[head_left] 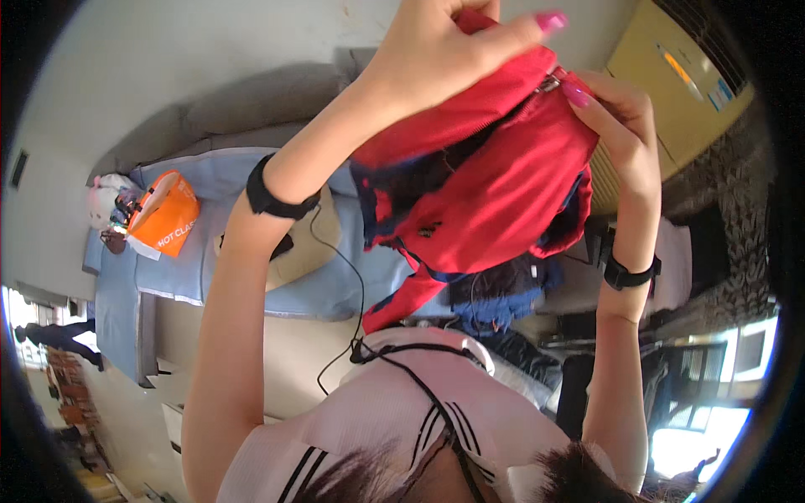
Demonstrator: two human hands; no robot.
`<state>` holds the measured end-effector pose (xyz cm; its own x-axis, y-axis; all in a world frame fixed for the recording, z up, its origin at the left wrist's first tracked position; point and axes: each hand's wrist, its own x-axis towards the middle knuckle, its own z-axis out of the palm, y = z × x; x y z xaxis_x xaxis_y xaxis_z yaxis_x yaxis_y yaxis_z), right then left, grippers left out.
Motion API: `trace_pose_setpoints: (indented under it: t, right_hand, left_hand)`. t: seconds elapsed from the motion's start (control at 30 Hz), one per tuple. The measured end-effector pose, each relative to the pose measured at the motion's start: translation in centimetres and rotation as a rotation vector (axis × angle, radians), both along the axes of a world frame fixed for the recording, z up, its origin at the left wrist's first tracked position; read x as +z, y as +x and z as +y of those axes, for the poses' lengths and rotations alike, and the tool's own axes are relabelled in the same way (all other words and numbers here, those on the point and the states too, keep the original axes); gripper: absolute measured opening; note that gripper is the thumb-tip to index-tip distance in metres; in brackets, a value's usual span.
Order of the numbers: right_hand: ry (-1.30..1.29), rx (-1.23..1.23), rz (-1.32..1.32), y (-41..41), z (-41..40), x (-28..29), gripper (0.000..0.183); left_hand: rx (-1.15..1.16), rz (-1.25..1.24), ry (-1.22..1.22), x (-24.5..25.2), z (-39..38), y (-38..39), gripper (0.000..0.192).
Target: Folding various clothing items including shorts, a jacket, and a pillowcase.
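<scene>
A red jacket (497, 195) with dark navy trim and lining hangs in front of me, its zip front parted at the upper part. My left hand (446, 56) grasps its red cloth at the top, with the thumb stretched out and the fingers partly hidden. My right hand (619, 119) pinches the jacket's edge between thumb and fingers, close beside a metal zip piece (550, 80). One sleeve (405, 298) dangles toward my waist. Small dark embroidery marks the red front.
Behind the jacket is a grey sofa (264, 107) with blue covers (170, 276). An orange bag (166, 217) bearing writing stands by a white plush toy (104, 201). Dark blue clothes (497, 295) lie below the jacket. A thin black cable (352, 267) hangs at my waist. A yellow cabinet (679, 82) stands right.
</scene>
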<state>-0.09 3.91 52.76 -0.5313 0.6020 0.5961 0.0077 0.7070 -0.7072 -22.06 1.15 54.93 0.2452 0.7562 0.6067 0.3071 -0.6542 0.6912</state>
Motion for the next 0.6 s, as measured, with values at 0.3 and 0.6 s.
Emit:
trace_pose_setpoints:
  t: [0.3,0.6]
  right_hand:
    - [0.257,0.184,-0.07,-1.0,-3.3,-1.4,0.012]
    - [-0.04,0.25,-0.034,-3.2,-8.6,-11.7,0.012]
  left_hand:
    - [-0.233,0.18,0.16,-2.1,-6.2,-0.9,0.013]
    - [-0.135,-0.117,-0.187,-13.1,-12.0,-0.2,0.013]
